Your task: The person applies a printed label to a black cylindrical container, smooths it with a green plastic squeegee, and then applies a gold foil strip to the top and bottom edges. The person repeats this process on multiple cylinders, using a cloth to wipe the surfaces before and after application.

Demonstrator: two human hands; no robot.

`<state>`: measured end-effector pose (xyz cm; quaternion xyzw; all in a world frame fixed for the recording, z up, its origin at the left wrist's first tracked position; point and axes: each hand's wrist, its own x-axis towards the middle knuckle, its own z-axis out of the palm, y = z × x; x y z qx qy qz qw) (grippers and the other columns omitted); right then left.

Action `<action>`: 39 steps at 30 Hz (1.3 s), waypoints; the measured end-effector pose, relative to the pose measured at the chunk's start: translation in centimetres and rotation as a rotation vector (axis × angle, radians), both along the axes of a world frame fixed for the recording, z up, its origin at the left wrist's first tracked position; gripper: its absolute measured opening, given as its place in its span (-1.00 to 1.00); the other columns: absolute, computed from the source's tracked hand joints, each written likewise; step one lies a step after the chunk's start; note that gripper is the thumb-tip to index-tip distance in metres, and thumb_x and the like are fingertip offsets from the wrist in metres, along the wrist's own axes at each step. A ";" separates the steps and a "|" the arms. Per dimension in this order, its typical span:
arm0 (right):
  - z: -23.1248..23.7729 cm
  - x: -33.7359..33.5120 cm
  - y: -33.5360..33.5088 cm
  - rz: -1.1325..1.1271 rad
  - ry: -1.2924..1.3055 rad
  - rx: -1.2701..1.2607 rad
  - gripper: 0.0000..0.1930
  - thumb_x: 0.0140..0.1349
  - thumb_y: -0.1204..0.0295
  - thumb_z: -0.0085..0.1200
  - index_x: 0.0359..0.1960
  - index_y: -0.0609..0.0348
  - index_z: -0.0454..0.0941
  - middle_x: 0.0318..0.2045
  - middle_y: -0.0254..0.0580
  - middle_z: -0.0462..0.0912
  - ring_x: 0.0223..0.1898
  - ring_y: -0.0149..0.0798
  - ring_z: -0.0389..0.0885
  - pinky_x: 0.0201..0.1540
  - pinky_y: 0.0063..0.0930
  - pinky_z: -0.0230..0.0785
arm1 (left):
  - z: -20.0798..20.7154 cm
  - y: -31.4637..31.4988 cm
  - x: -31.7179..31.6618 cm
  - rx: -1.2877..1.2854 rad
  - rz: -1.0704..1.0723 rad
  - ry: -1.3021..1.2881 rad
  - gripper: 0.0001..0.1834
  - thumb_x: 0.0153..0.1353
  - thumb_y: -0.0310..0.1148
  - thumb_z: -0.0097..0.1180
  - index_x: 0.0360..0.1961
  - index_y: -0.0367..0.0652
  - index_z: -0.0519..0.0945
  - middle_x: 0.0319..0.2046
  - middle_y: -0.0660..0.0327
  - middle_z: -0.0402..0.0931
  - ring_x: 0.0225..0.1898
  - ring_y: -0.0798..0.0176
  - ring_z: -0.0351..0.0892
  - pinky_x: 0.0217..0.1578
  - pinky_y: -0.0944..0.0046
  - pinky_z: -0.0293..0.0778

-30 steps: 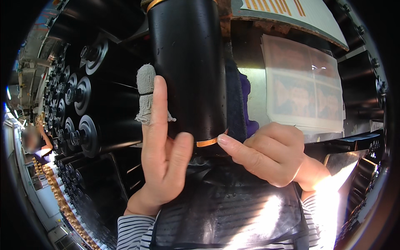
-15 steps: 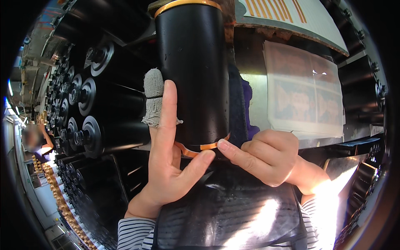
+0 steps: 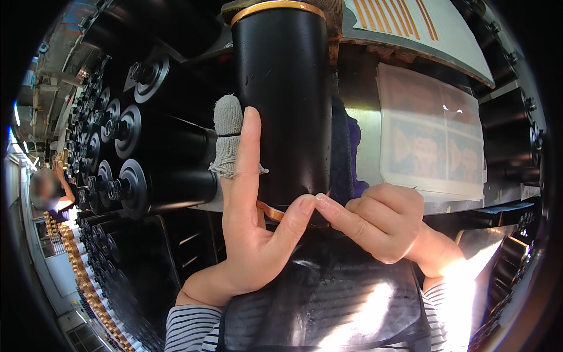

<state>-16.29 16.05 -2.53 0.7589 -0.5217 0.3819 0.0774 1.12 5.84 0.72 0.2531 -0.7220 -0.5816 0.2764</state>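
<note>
A matte black cylinder (image 3: 284,100) stretches away from me, with a gold band (image 3: 278,7) round its far end. At the near end, a shiny orange-gold strip (image 3: 270,212) curves beside the rim, partly covered by my fingers. My left hand (image 3: 249,246) lies along the cylinder's left side, index finger straight, another finger wearing a grey knitted finger sleeve (image 3: 227,135). Its thumb presses at the near rim. My right hand (image 3: 384,223) has its index fingertip against that thumb tip at the strip, its other fingers curled. What lies between the two tips is hidden.
Many black cylinders with stepped ends (image 3: 132,129) are stacked at the left. Printed sheets under translucent film (image 3: 431,135) lie at the right, below a white board (image 3: 422,53) carrying gold strips. Purple cloth (image 3: 355,152) sits beside the cylinder. Another person (image 3: 64,193) is far left.
My left thumb has moved up and right to meet my right index fingertip, covering the strip section that showed there. The cylinder appears slightly farther right in view.
</note>
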 end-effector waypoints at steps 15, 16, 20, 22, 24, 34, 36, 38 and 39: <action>0.5 -0.2 -0.3 0.035 0.054 0.012 -0.58 -0.24 0.59 0.27 -0.20 0.19 0.70 -0.72 -0.50 0.37 -0.68 -0.49 0.27 -0.71 -0.66 0.06 | -0.3 -1.4 1.5 0.339 -0.083 0.302 -0.18 0.21 -0.53 -0.12 0.43 -0.31 -0.23 0.42 -0.05 -0.09 0.26 0.13 0.29 0.14 0.19 0.37; 0.5 -0.2 -0.3 0.031 0.051 0.007 -0.58 -0.25 0.59 0.27 -0.20 0.19 0.70 -0.72 -0.50 0.37 -0.69 -0.49 0.27 -0.72 -0.66 0.06 | -0.1 -1.4 1.5 0.325 -0.095 0.256 -0.14 0.19 -0.62 -0.12 0.43 -0.29 -0.28 0.42 -0.04 -0.12 0.31 0.14 0.21 0.17 0.18 0.34; 0.0 0.0 -0.6 0.009 0.045 -0.059 -0.45 -0.38 0.53 0.15 -0.15 0.18 0.69 -0.73 -0.49 0.22 -0.69 -0.50 0.21 -0.72 -0.67 0.02 | 0.2 -1.0 0.8 0.244 -0.053 0.203 -0.11 0.20 -0.64 -0.06 0.43 -0.27 -0.31 0.43 -0.02 -0.18 0.35 0.14 0.13 0.22 0.19 0.29; 0.0 0.0 -0.6 0.016 0.038 -0.056 -0.45 -0.39 0.53 0.14 -0.15 0.18 0.69 -0.73 -0.49 0.22 -0.70 -0.51 0.22 -0.72 -0.67 0.02 | 0.3 -0.8 0.7 0.201 -0.026 0.161 -0.10 0.20 -0.63 -0.04 0.43 -0.27 -0.31 0.44 -0.01 -0.20 0.35 0.14 0.13 0.23 0.18 0.28; 0.6 -0.3 -0.3 0.035 0.043 0.006 -0.57 -0.27 0.60 0.24 -0.21 0.20 0.70 -0.73 -0.50 0.37 -0.70 -0.49 0.28 -0.72 -0.67 0.08 | 0.2 -1.3 1.0 0.341 -0.076 0.232 -0.08 0.19 -0.64 -0.02 0.43 -0.27 -0.32 0.44 0.00 -0.22 0.36 0.14 0.12 0.25 0.18 0.26; 0.5 -0.2 -0.2 0.051 0.028 0.047 -0.57 -0.26 0.51 0.23 -0.20 0.19 0.70 -0.71 -0.50 0.37 -0.69 -0.50 0.29 -0.72 -0.69 0.05 | 1.0 -1.1 0.2 0.249 -0.041 0.100 0.02 0.12 -0.69 0.04 0.43 -0.22 -0.38 0.43 0.02 -0.18 0.33 0.13 0.16 0.21 0.20 0.33; 0.5 -0.3 -0.1 0.049 0.033 0.056 -0.58 -0.25 0.51 0.23 -0.20 0.19 0.70 -0.71 -0.50 0.37 -0.69 -0.50 0.29 -0.72 -0.69 0.05 | 1.0 -1.0 0.2 0.199 -0.028 0.055 0.02 0.11 -0.70 0.04 0.43 -0.21 -0.39 0.42 0.02 -0.17 0.32 0.13 0.17 0.18 0.21 0.37; 0.5 -0.3 -0.1 0.056 0.041 0.044 -0.58 -0.25 0.50 0.24 -0.20 0.18 0.70 -0.72 -0.51 0.36 -0.69 -0.51 0.29 -0.72 -0.68 0.04 | 1.1 -1.1 0.4 0.136 -0.012 -0.010 0.02 0.11 -0.70 0.03 0.43 -0.21 -0.38 0.42 0.01 -0.19 0.31 0.14 0.19 0.16 0.22 0.39; 0.4 -0.3 -0.1 0.048 0.050 0.045 -0.58 -0.24 0.50 0.24 -0.20 0.18 0.70 -0.72 -0.51 0.36 -0.69 -0.51 0.29 -0.72 -0.68 0.04 | 1.1 -1.3 0.4 0.260 -0.034 0.064 0.02 0.11 -0.70 0.04 0.43 -0.22 -0.38 0.42 0.01 -0.21 0.31 0.14 0.19 0.16 0.23 0.39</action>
